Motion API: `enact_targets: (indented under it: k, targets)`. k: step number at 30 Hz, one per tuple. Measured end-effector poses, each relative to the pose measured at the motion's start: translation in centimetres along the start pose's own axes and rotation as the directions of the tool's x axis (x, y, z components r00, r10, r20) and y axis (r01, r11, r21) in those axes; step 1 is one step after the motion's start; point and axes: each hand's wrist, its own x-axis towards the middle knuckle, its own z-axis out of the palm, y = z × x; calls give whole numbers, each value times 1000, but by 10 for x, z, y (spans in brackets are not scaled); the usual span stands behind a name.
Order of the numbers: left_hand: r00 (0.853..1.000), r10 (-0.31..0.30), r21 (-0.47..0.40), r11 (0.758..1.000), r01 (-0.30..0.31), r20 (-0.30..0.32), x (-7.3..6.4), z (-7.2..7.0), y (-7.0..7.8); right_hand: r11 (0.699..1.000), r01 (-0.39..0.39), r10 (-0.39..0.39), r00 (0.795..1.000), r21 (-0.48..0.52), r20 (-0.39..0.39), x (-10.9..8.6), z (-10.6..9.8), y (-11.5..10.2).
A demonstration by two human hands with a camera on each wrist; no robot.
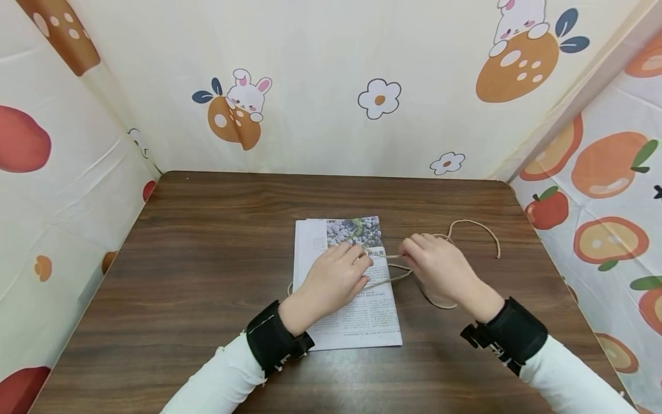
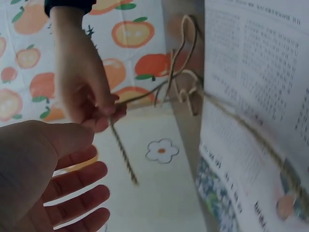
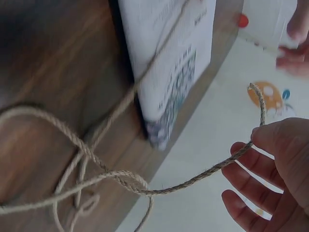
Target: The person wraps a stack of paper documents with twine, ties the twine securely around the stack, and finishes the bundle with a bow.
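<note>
A stack of printed paper [image 1: 357,322], with text and a flower photo on top, lies on the table. A thin beige twine rope [image 3: 188,183] runs across its face and loops loosely over the table to its right. My right hand [image 1: 439,264] pinches the rope near one end between thumb and index finger; the short end sticks out past the fingertips in the right wrist view. Over the paper's upper part is my left hand [image 1: 336,273]. In the left wrist view its fingers [image 2: 79,181] are spread and hold nothing, the thumb close to the right hand's fingertips.
The brown wood-grain table [image 1: 222,241] meets a cream wall [image 1: 320,115] with rabbit and flower prints at its far edge. Fruit-patterned sheets [image 1: 610,207] hang at both sides. Another end of the rope [image 1: 486,228] curves across the table at the back right.
</note>
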Motion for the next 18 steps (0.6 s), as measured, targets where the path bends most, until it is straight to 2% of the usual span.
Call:
enact_targets:
  k: [5, 10, 14, 18]
  targets:
    - [1000, -19, 32, 999, 19, 8, 3, 12, 4, 1000, 23, -23, 999, 16, 23, 4, 10, -17]
    - [998, -45, 47, 998, 44, 32, 2, 19, 7, 999, 47, -47, 999, 18, 16, 3, 21, -28]
    - [997, -43, 41, 998, 41, 59, 0, 24, 11, 998, 62, -62, 998, 28, 0, 2, 28, -36]
    - [998, -46, 44, 998, 44, 48, -1, 28, 13, 997, 64, -64, 998, 32, -10, 2, 33, -41]
